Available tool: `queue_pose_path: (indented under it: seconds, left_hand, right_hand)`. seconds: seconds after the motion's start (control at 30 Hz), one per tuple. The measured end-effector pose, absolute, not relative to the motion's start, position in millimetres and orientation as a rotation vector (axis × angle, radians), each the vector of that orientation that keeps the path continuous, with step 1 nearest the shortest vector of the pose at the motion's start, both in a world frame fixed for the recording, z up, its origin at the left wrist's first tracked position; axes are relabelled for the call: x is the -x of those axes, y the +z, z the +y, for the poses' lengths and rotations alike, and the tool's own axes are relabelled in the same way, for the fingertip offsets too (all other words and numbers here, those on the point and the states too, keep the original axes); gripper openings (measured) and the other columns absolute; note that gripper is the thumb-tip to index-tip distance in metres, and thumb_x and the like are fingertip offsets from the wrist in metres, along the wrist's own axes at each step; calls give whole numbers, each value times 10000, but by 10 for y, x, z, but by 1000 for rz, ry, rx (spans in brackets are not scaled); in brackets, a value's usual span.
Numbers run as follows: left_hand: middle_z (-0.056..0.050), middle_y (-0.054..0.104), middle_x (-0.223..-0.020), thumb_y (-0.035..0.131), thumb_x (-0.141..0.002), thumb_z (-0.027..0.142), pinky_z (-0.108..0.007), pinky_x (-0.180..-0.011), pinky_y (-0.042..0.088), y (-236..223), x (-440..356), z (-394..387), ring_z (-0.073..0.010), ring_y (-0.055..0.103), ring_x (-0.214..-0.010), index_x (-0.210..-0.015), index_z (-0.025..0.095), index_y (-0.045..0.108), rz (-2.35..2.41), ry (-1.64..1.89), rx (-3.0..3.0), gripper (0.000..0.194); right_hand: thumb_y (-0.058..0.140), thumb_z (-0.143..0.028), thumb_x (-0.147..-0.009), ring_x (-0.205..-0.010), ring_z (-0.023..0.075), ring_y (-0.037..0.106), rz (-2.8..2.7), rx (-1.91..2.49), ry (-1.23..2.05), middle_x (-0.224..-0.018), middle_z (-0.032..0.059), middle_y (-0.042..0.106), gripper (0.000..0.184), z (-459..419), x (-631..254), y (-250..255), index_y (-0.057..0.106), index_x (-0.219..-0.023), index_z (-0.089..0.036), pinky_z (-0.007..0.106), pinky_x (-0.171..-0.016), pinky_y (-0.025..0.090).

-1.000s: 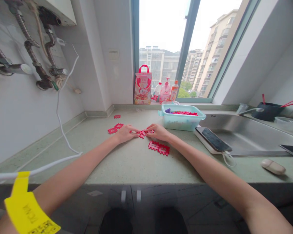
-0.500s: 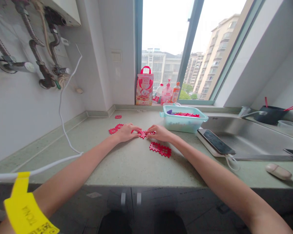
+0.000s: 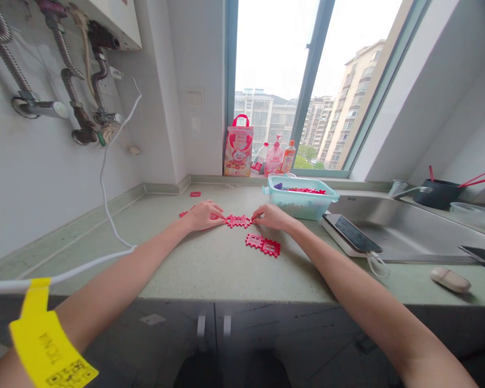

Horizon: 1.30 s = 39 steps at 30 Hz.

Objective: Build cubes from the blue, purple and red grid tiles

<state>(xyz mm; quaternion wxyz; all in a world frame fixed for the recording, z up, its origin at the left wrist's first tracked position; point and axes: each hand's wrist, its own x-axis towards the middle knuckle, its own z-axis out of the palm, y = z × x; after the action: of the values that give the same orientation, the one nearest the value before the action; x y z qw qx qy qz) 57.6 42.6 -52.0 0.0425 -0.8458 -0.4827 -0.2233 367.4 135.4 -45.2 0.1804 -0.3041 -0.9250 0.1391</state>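
Observation:
Between my hands, just above or on the counter, is a red pair of toothed plastic building pieces (image 3: 238, 221), seemingly joined in a row. My left hand (image 3: 204, 215) pinches its left end, and my right hand (image 3: 271, 216) pinches its right end. Nearer to me and to the right lies another joined red pair (image 3: 262, 245), flat on the counter. Partly hidden behind my left hand are more red pieces (image 3: 183, 213). A single small red piece (image 3: 195, 194) rests farther back.
A pale teal tub (image 3: 303, 205) of red and purple pieces stands behind my right hand. To its right are a phone (image 3: 353, 233) on a white block and a steel sink (image 3: 412, 231). A white cable (image 3: 105, 199) with a yellow tag (image 3: 50, 345) crosses the left side.
My hands have drawn slightly apart to the two ends of the red pieces, so more of the joined pair shows between them. The view has shifted slightly.

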Motion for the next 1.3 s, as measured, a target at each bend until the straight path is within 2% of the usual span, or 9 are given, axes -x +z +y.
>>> queue_pose_path:
  seconds: [0.23, 0.5, 0.6, 0.7, 0.77, 0.87, 1.0, 1.13, 1.3]
  left_hand:
    - [-45, 781, -1132, 694, -890, 465, -362, -996, 509, -596, -649, 428, -262, 681, -1097, -951, 272, 846, -1663, -927, 2591, 253]
    - [-90, 799, -985, 740, -803, 546, -367, -874, 573, -581, -680, 438, -251, 740, -915, -993, 173, 784, -1853, -1519, 2538, 420]
    - [-127, 792, -1022, 781, -765, 604, -376, -861, 585, -556, -708, 443, -268, 742, -951, -1020, 151, 771, -1837, -1728, 2498, 520]
    - [-133, 785, -1088, 751, -805, 628, -382, -902, 579, -518, -689, 452, -274, 735, -1015, -1115, 158, 757, -1820, -1827, 2425, 563]
    - [-118, 780, -1128, 688, -869, 599, -383, -947, 558, -495, -612, 463, -270, 722, -1064, -1162, 176, 749, -1853, -1758, 2334, 518]
    - [-90, 779, -1139, 622, -927, 516, -383, -977, 523, -491, -400, 489, -278, 706, -1087, -1096, 206, 777, -1983, -1404, 2116, 386]
    - [-70, 785, -1123, 588, -950, 472, -375, -957, 506, -527, -132, 524, -294, 709, -1062, -1075, 242, 800, -2136, -1054, 1871, 337]
    - [-72, 785, -1128, 540, -969, 503, -356, -903, 510, -531, -78, 531, -300, 712, -1050, -1111, 259, 799, -2226, -983, 1741, 384]
    - [-81, 797, -1041, 507, -969, 555, -357, -879, 511, -530, -112, 541, -305, 717, -1014, -1086, 275, 808, -2229, -880, 1728, 427]
  right_hand:
    - [705, -136, -854, -832, 197, 709, -2482, 914, 480, -900, 73, 800, 128, 1340, -3614, -504, 820, -908, -156, 267, -763, 506]
    - [706, -267, -738, -712, 170, 671, -2038, 708, 946, -754, 45, 742, 179, 1398, -3572, -465, 729, -868, -146, 277, -699, 510]
    - [720, -365, -723, -704, 178, 668, -1954, 633, 939, -743, 42, 726, 234, 1346, -3537, -425, 704, -853, -170, 294, -693, 521]
    - [695, -429, -777, -716, 188, 678, -1883, 619, 787, -813, 62, 743, 269, 1260, -3539, -313, 712, -879, -181, 301, -681, 538]
    - [654, -436, -840, -718, 193, 689, -1818, 665, 625, -889, 77, 761, 279, 1222, -3606, -181, 727, -926, -182, 300, -669, 545]
    - [598, -416, -918, -748, 200, 696, -1671, 819, 305, -1016, 77, 778, 277, 1241, -3852, 57, 752, -996, -200, 310, -736, 544]
    - [553, -410, -972, -825, 252, 690, -1475, 1157, -77, -1008, 91, 781, 316, 1369, -4334, 246, 777, -1095, -223, 368, -874, 500]
    - [554, -429, -974, -921, 310, 689, -1376, 1405, -202, -980, 140, 771, 349, 1499, -4670, 219, 778, -1130, -212, 409, -883, 489]
    - [582, -454, -948, -913, 301, 687, -1334, 1480, -211, -974, 144, 771, 353, 1570, -4779, 173, 800, -1105, -226, 410, -875, 504]
